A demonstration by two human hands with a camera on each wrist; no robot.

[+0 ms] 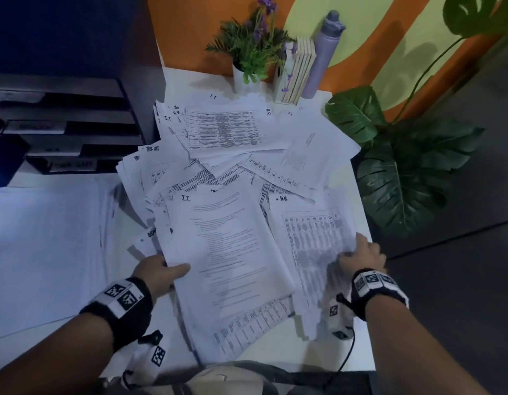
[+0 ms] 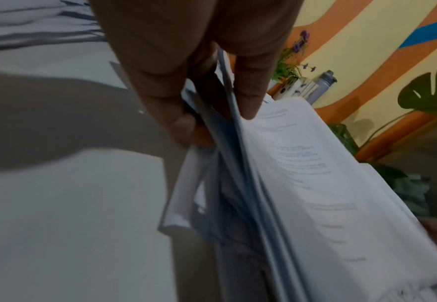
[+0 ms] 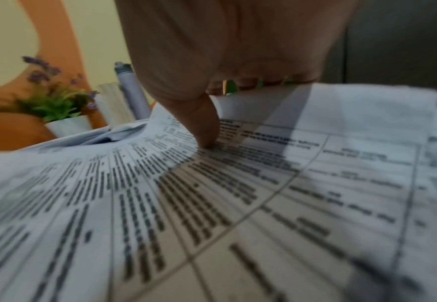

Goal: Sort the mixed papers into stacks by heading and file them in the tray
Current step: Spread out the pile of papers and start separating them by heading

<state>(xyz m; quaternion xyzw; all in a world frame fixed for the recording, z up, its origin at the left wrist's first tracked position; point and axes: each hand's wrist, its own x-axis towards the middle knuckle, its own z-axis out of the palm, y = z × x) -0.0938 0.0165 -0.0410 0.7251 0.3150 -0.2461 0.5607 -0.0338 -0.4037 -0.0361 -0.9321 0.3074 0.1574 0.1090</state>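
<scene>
A loose heap of printed papers (image 1: 235, 155) covers the white table (image 1: 358, 352), with hand-written headings such as I.T., H.R. and Task List. My left hand (image 1: 158, 270) pinches the left edge of a bundle topped by an I.T. sheet (image 1: 227, 246), thumb on top, fingers underneath; the left wrist view shows that left hand (image 2: 212, 114) holding several sheets (image 2: 302, 183). My right hand (image 1: 361, 259) grips the right edge of an H.R. table sheet (image 1: 312, 238). The right wrist view shows its thumb (image 3: 201, 124) pressing on that printed sheet (image 3: 212, 204). A black multi-tier tray (image 1: 61, 126) stands at the left.
A stack of white sheets (image 1: 44, 252) lies at the near left, marked I.T. at its corner. At the table's back stand a potted plant (image 1: 247, 58), upright books (image 1: 298, 72) and a grey bottle (image 1: 324, 52). A large leafy plant (image 1: 401, 166) stands off the right edge.
</scene>
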